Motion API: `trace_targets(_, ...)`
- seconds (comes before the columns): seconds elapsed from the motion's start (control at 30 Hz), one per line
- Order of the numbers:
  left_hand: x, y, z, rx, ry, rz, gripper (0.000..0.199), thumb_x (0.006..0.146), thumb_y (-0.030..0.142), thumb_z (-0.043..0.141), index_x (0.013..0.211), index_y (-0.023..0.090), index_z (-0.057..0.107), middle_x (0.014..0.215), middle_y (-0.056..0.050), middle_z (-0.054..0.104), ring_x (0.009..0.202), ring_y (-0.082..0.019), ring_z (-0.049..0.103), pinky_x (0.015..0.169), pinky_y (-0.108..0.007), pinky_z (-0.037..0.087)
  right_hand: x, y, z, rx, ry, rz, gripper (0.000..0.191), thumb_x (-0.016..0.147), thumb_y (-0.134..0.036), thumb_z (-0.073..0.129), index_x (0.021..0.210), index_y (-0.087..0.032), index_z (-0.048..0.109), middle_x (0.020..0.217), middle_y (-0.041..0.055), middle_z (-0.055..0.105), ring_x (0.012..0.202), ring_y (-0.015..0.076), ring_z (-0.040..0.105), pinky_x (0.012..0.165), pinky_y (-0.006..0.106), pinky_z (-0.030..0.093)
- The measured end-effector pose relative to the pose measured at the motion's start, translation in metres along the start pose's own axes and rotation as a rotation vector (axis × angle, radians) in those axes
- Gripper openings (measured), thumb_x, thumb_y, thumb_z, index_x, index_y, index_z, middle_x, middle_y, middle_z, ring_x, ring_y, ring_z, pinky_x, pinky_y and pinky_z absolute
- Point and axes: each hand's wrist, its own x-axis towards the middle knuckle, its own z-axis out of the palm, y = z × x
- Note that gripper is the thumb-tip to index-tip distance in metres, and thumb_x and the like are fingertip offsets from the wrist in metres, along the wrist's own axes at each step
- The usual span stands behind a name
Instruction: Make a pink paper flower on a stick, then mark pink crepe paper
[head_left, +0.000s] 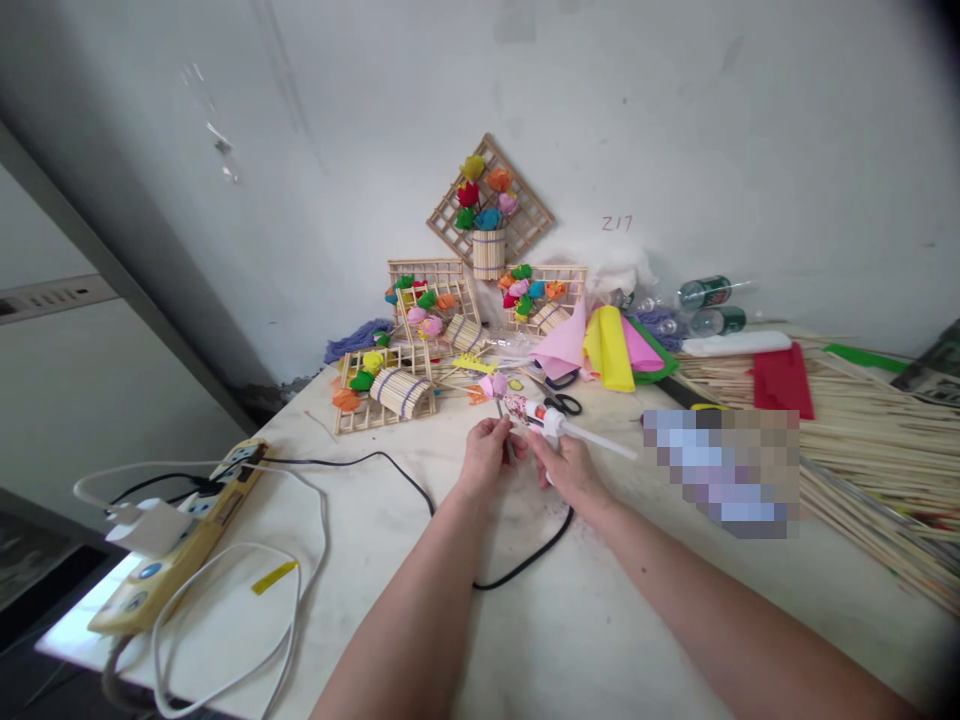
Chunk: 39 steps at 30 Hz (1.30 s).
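Observation:
My left hand [486, 452] is closed, pinching the dark stem of a pink paper flower [493, 384] that stands upright above the fingers. In my right hand [568, 468] is a white hot glue gun [553, 423] with a red-speckled front. A glue stick [611, 445] juts out from its back toward the right. The gun's front lies close beside the flower; whether the two touch I cannot tell. Its black cord [517, 575] loops on the table beneath my hands. Just beyond the gun lie black-handled scissors [570, 404].
Bamboo lattices with paper flowers stand at the back, one diamond-shaped lattice [529, 212] against the wall. Rolled yellow crepe paper [615, 350] lies right of them. Bamboo sticks [862, 440] cover the right side. A power strip [180, 545] and white cables occupy the left. A blurred patch [720, 470] hides something.

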Motion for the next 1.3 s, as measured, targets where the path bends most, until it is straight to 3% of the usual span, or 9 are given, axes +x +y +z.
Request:
trace_targets(0.2, 0.0003, 0.0005, -0.0016, -0.086, 0.001, -0.030, 0.024, 0.069, 0.038, 0.058, 0.071, 0.016, 0.049, 0.048, 0.000, 0.057, 0.040, -0.010, 0.050, 0.040, -0.019, 0.030, 0.0002, 0.0011, 0.0009, 0.029, -0.002, 0.014, 0.040, 0.074, -0.052, 0.048, 0.087, -0.016, 0.057, 0.048, -0.0043, 0.044, 0.034, 0.0096, 0.043, 0.030, 0.020, 0.037)
trace_targets(0.5, 0.0002, 0.0005, -0.0024, -0.163, -0.015, -0.036, 0.025, 0.068, 0.038, 0.059, 0.075, 0.014, 0.052, 0.051, -0.002, 0.059, 0.043, -0.010, 0.051, 0.046, -0.021, 0.036, -0.0012, 0.0037, -0.0003, 0.064, 0.014, 0.037, 0.039, 0.074, -0.054, 0.049, 0.072, -0.015, 0.055, 0.047, -0.0038, 0.044, 0.034, 0.0093, 0.043, 0.034, 0.021, 0.037)
trace_targets(0.83, 0.0001, 0.0015, -0.0033, -0.156, -0.023, -0.034, 0.028, 0.068, 0.039, 0.059, 0.076, 0.013, 0.053, 0.050, -0.003, 0.059, 0.041, -0.010, 0.050, 0.044, -0.020, 0.034, -0.0041, -0.0048, -0.0018, 0.106, 0.011, 0.063, 0.039, 0.073, -0.054, 0.048, 0.067, -0.016, 0.052, 0.046, -0.0036, 0.045, 0.034, 0.0092, 0.042, 0.034, 0.021, 0.035)
trace_targets(1.3, 0.0003, 0.0013, -0.0036, -0.145, -0.017, -0.036, 0.026, 0.072, 0.037, 0.054, 0.080, 0.012, 0.051, 0.050, -0.003, 0.059, 0.040, -0.009, 0.050, 0.042, -0.020, 0.033, -0.0029, 0.0017, -0.0017, 0.134, 0.013, 0.042, 0.042, 0.073, -0.056, 0.048, 0.071, -0.015, 0.055, 0.049, -0.0028, 0.048, 0.034, 0.0089, 0.043, 0.033, 0.021, 0.036)
